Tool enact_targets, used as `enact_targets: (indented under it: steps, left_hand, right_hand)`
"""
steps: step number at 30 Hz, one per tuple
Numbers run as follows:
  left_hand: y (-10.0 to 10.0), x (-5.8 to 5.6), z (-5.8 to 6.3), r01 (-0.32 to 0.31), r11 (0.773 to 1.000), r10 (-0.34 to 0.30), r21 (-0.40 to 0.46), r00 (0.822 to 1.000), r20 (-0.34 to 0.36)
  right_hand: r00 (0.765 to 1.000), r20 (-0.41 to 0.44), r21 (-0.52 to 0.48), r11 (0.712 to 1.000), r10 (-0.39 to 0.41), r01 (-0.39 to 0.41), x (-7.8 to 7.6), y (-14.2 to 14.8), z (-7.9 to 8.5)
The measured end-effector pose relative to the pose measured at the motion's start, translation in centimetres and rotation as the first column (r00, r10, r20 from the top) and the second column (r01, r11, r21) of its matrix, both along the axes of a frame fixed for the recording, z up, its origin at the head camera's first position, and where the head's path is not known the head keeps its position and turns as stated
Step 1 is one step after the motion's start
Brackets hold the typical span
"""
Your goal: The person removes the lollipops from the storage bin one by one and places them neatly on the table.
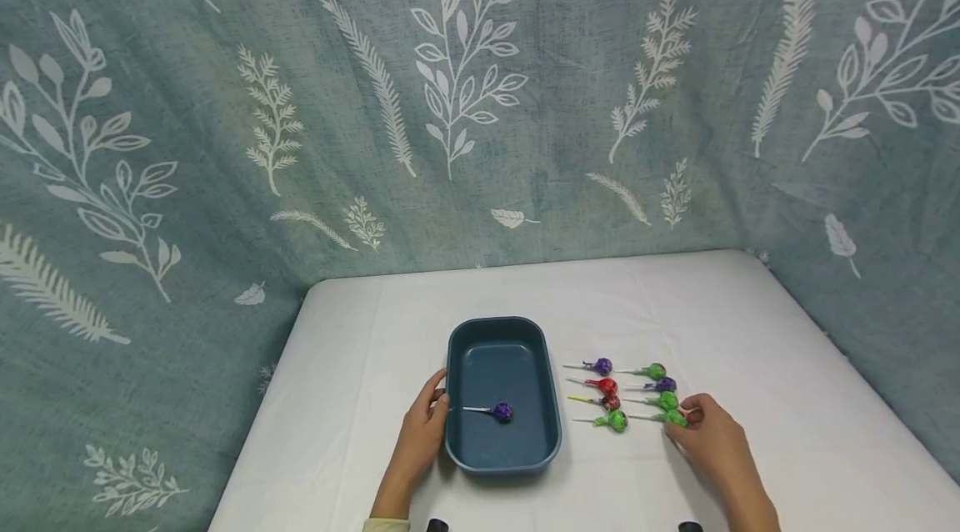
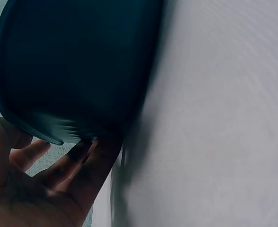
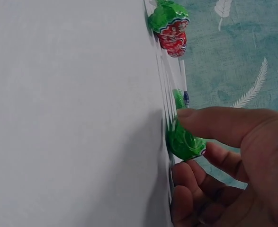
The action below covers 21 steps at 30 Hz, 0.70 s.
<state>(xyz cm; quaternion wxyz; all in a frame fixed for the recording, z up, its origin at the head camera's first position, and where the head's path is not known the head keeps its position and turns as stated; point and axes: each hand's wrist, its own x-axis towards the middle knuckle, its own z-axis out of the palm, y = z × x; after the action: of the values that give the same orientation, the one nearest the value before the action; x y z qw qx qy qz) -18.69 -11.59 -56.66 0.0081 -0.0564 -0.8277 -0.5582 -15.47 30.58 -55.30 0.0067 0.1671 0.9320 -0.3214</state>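
Note:
A blue rectangular bin [image 1: 551, 399] stands on the table, with one purple-wrapped lollipop [image 1: 502, 413] lying inside. My left hand [image 1: 422, 428] rests at the bin's left side; in the left wrist view its extended fingers [image 2: 98, 163] touch the outer wall, the thumb near the rim. On the right, my right hand [image 1: 712, 436] pinches a green-wrapped lollipop [image 3: 186, 142] by its head between thumb and fingers, low over the tabletop. Its stick points left. Just beyond it lie another green lollipop [image 1: 666, 402] and a purple one [image 1: 665, 384].
Between bin and right hand, lollipops lie in two columns, including a purple one [image 1: 602, 366], a red one [image 1: 606, 386], a dark red one with a yellow stick [image 1: 611, 403] and a green one [image 1: 617, 421]. A leaf-patterned green curtain [image 1: 480, 207] hangs behind the white table [image 1: 337, 365].

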Motion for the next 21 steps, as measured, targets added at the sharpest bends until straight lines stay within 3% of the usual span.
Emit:
enact_targets:
  steps: [5,11,18,21]
  left_hand:
    - [-0.1,0.0,-0.1,0.003,1.000,-0.003,-0.004,1.000,-0.012]
    - [-0.1,-0.1,0.1,-0.001,1.000,0.001,-0.003,1.000,-0.022]
    - [0.0,0.1,0.1,-0.001,1.000,0.001,-0.003,1.000,-0.018]
    - [0.0,0.0,0.1,0.001,1.000,-0.001,0.001,1.000,-0.020]
  right_hand:
    - [1.000,-0.024,0.018,1.000,-0.020,0.021,0.3,-0.1,1.3]
    - [0.987,-0.161,0.026,1.000,-0.009,0.013,0.3,-1.2,3.4]
    - [0.966,-0.235,-0.033,0.993,0.106,-0.117,-0.6,-3.8,5.2]
    - [0.947,-0.274,-0.050,0.980,0.169,-0.190,-1.1,-5.5,5.8]
